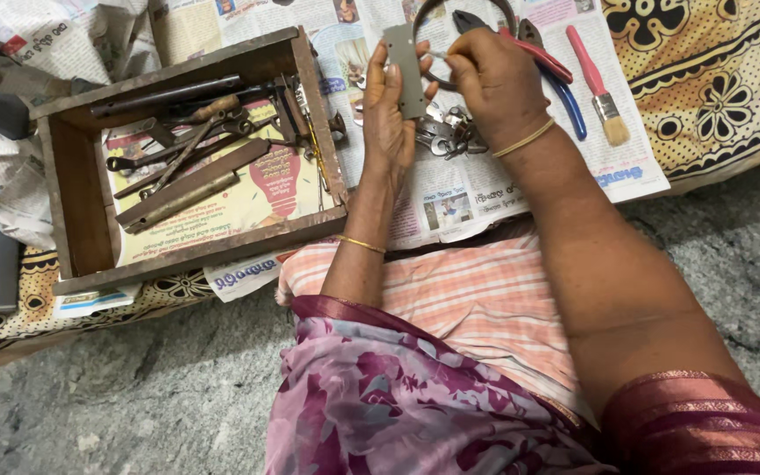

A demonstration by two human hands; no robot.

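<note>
Your left hand [386, 114] grips the grey metal plate [405, 70] upright, just right of the wooden tool tray [81, 193]. Your right hand's [493, 79] fingers pinch a small part against its edge; fitting it likely needs steadiness.

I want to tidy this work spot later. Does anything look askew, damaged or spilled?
Nothing is spilled. The tools in the wooden box look rusty and lie crisscrossed in a loose heap. The newspaper under the pliers and paintbrush is creased. The left hand holds a flat metal plate upright.
</note>
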